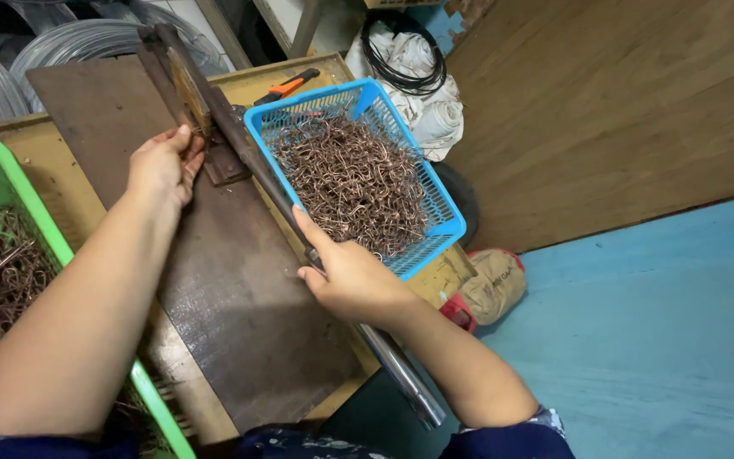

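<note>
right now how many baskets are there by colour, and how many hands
blue basket: 1
green basket: 1
left hand: 1
right hand: 1
total: 4

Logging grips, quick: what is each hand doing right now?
Left hand: fingers curled against the wooden block, grip unclear.
Right hand: closed on the long metal lever.

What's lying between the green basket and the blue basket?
In the head view, a dark metal plate with a long lever bar lies between the green basket and blue basket.
</note>
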